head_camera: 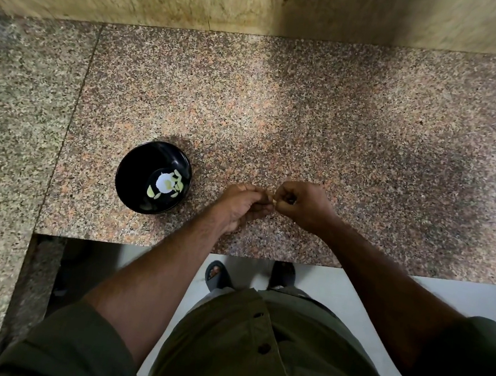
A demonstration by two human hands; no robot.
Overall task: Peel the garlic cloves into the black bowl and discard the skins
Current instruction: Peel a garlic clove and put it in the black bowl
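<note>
left hand (243, 204): fingers curled, pinching a garlic clove (273, 203) at its tips
right hand (300, 202): curled, nipping the same clove, knuckles up
black bowl (153, 177): left of both hands, peeled cloves inside
surface (343, 121): speckled granite, bare stretch beyond and right; front edge just below the hands

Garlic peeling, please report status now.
Both hands, left and right, pinch one garlic clove. Black bowl holds peeled cloves. Nothing blocking.
</note>
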